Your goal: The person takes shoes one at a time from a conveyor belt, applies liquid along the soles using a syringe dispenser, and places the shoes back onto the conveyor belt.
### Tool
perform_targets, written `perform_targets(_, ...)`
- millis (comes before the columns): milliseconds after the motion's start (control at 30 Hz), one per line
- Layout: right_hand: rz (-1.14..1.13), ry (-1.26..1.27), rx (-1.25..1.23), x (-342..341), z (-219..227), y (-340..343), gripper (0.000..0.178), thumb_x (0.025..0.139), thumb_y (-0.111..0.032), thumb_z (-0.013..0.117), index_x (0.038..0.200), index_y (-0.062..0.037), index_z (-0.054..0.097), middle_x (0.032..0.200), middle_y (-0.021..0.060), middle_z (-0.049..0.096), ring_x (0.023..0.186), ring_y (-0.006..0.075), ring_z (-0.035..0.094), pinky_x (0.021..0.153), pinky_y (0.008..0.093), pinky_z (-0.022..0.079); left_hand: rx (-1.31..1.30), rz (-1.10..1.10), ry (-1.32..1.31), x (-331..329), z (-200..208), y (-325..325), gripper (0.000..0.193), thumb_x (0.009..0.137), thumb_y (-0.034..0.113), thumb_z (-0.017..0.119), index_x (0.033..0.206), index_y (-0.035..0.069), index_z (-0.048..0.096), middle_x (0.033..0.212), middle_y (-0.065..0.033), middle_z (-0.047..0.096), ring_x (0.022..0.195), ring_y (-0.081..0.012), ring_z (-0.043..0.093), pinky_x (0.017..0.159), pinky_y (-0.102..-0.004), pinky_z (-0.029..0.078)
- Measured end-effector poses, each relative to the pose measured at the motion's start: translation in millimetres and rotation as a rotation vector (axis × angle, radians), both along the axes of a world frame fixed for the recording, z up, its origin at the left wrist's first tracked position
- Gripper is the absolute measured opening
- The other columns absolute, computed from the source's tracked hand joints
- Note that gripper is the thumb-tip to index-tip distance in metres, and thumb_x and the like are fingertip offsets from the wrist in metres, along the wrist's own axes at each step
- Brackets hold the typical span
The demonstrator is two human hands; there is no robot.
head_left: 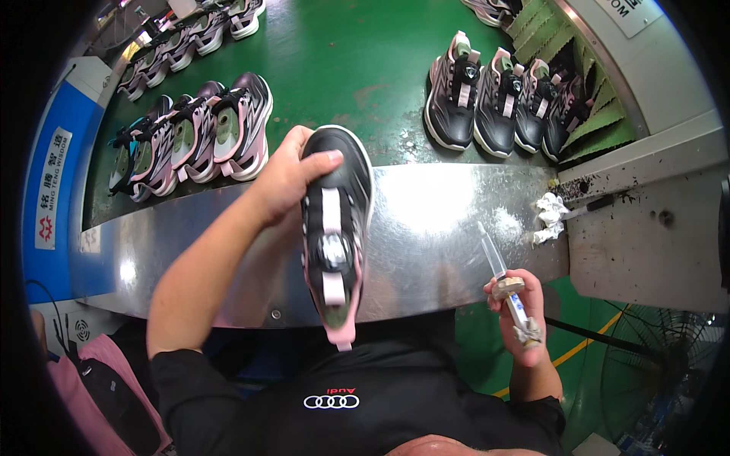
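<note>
My left hand (pixel 287 176) is closed around the toe end of a black and pink sneaker (pixel 332 209). Its thumb presses on the upper near the toe. The sneaker hangs over the metal ledge with its toe pointing away from me and its pink heel tab toward my body. A round dial and pale pink straps show on its top. On the right, my right hand (pixel 530 308) grips a clear syringe (pixel 493 251) with brownish wrapping around its barrel end. The syringe's tip points up and left, apart from the sneaker.
Sneakers (pixel 242 125) stand in rows on the green surface (pixel 342 68) at left, with more sneakers (pixel 498 102) at right beside green flaps. Crumpled white tissue (pixel 549 213) lies at the right end of the metal ledge (pixel 418 281). A fan (pixel 654 357) stands lower right.
</note>
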State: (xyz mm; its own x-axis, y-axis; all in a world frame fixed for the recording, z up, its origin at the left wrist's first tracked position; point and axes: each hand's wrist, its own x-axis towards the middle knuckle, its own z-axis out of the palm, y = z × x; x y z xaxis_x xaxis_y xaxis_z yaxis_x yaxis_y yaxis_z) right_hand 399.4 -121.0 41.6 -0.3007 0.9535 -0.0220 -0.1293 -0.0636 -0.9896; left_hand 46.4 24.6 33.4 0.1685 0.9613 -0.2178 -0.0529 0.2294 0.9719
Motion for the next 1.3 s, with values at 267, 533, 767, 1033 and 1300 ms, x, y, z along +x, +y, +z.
perform_targets(267,0.385,0.662,0.007,-61.9,50.5,49.0,0.110,0.051,-0.075,0.070,0.128,-0.0024,0.037,0.112,0.0156,0.052,0.093,0.0263,0.052,0.080,0.0346,0.038,0.297,0.054,-0.611,-0.2,5.8,-65.2,0.058,0.068,0.017,0.075,0.116,0.003,0.046,0.106,-0.0120,0.059,0.096,-0.0210,0.060,0.086,-0.0346,0.048)
perform_targets(533,0.498,0.672,-0.080,-111.7,72.9,62.3,0.085,0.067,-0.072,0.062,0.121,-0.0096,0.044,0.092,0.0184,0.057,0.077,0.0229,0.052,0.062,0.0335,0.032,0.482,-0.075,-0.496,-7.0,-2.9,-71.3,0.062,0.065,0.017,0.076,0.115,0.005,0.042,0.101,-0.0203,0.058,0.094,-0.0270,0.059,0.080,-0.0371,0.049)
perform_targets(767,0.556,0.718,-0.071,-120.4,67.9,66.1,0.095,0.064,-0.076,0.061,0.123,-0.0037,0.041,0.098,0.0179,0.054,0.086,0.0248,0.053,0.071,0.0342,0.036,0.561,-0.111,-0.424,-9.8,4.9,-71.0,0.059,0.059,0.009,0.074,0.111,0.003,0.046,0.099,-0.0199,0.060,0.094,-0.0282,0.061,0.081,-0.0377,0.050)
perform_targets(1033,0.530,0.763,-0.035,-123.7,67.7,64.1,0.102,0.065,-0.078,0.057,0.123,0.0027,0.039,0.102,0.0177,0.052,0.093,0.0266,0.052,0.078,0.0343,0.039,0.491,-0.123,-0.516,-10.4,8.8,-74.7,0.059,0.061,0.002,0.075,0.114,0.003,0.050,0.105,-0.0084,0.057,0.099,-0.0163,0.055,0.087,-0.0316,0.044)
perform_targets(1300,0.468,0.765,0.017,-124.5,61.8,60.6,0.101,0.066,-0.076,0.058,0.123,0.0043,0.037,0.101,0.0161,0.054,0.096,0.0275,0.051,0.084,0.0367,0.038,0.442,-0.068,-0.536,-12.4,3.8,-72.8,0.059,0.061,0.004,0.075,0.114,0.003,0.049,0.105,-0.0072,0.056,0.099,-0.0160,0.055,0.087,-0.0313,0.044)
